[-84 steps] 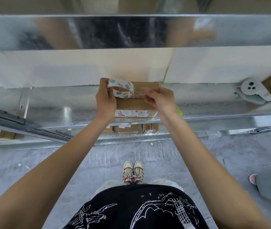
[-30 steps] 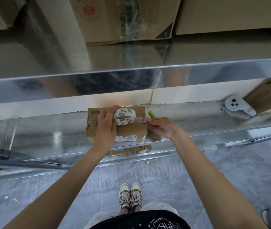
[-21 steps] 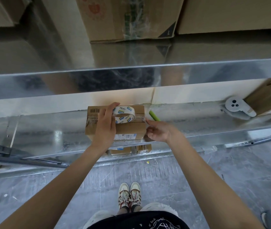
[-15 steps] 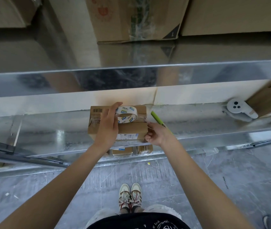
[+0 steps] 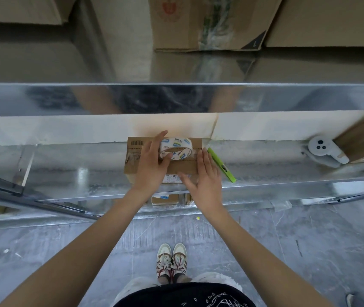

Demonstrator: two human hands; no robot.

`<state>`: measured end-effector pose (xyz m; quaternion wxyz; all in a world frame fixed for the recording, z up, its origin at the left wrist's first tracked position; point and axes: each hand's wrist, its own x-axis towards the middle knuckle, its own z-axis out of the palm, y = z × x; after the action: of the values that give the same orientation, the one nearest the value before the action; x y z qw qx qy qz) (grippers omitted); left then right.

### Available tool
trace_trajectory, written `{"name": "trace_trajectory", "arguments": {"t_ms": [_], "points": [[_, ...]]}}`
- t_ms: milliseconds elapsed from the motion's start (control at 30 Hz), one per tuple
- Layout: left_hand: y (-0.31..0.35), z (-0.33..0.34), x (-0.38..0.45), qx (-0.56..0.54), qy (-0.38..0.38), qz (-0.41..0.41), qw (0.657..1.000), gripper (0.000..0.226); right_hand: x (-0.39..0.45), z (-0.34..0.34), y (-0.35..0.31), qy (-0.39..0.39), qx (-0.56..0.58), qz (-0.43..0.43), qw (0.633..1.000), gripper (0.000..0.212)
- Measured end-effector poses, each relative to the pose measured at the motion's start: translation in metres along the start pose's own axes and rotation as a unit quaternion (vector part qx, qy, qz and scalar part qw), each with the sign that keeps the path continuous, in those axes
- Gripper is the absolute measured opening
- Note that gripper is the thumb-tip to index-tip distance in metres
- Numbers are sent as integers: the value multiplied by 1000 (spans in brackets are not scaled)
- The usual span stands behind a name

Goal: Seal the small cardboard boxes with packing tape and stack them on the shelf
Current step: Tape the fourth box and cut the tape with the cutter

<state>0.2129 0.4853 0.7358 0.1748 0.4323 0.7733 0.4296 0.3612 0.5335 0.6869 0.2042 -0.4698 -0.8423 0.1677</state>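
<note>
The small cardboard box is seen at frame centre on the metal shelf, close to its front edge. The tape roll is held on the box top by the left hand, fingers curled round its left side and thumb at its near rim. The right hand is laid flat with straight fingers on the box's right end, apparently smoothing the tape strip there; nothing is gripped by it. Risks, as judged: the tape is likely not yet cut, so the strip could be peeled back or wrinkled if the roll is pulled; the box could be pushed sideways on the slick shelf under uneven pressing; the green utility knife, lying just right of the box near the shelf lip, could be knocked off by the right wrist. Materials: the box is matte brown corrugated card, rectangular, with a barcode print and a white label on its front face; the roll is a glossy ring with blue-and-white print; the shelf is shiny galvanised sheet, reflective; the knife is a slim plastic bar. A white handheld controller is seen at right, well apart. More small boxes are partly visible on the shelf below.
</note>
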Motion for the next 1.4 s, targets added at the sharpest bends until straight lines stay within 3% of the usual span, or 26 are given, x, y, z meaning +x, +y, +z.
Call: {"name": "trace_trajectory", "arguments": {"t_ms": [100,367,467,733,1100,1233,1400], "points": [[-2,2,1,42,10,-32,999,28,2,-4,0,-10,-55,-2,998,85],[-15,-19,9,209,5,1,978,27,4,-12,2,-55,-131,-15,990,90],[-20,-32,8,189,-12,-59,980,23,4,-14,1,-69,-148,-12,986,94],[-18,-41,0,143,-11,-17,990,21,6,-17,-9,-86,-184,-9,979,103],[-13,-35,-3,137,-2,-16,990,30,19,4,-44,-100,-131,-5,986,113],[-12,-37,1,178,14,-69,982,27,20,3,-42,-110,-142,-12,984,111],[-11,-49,-3,203,-15,-42,978,24,20,-2,-39,-131,-157,-28,979,119]]}}
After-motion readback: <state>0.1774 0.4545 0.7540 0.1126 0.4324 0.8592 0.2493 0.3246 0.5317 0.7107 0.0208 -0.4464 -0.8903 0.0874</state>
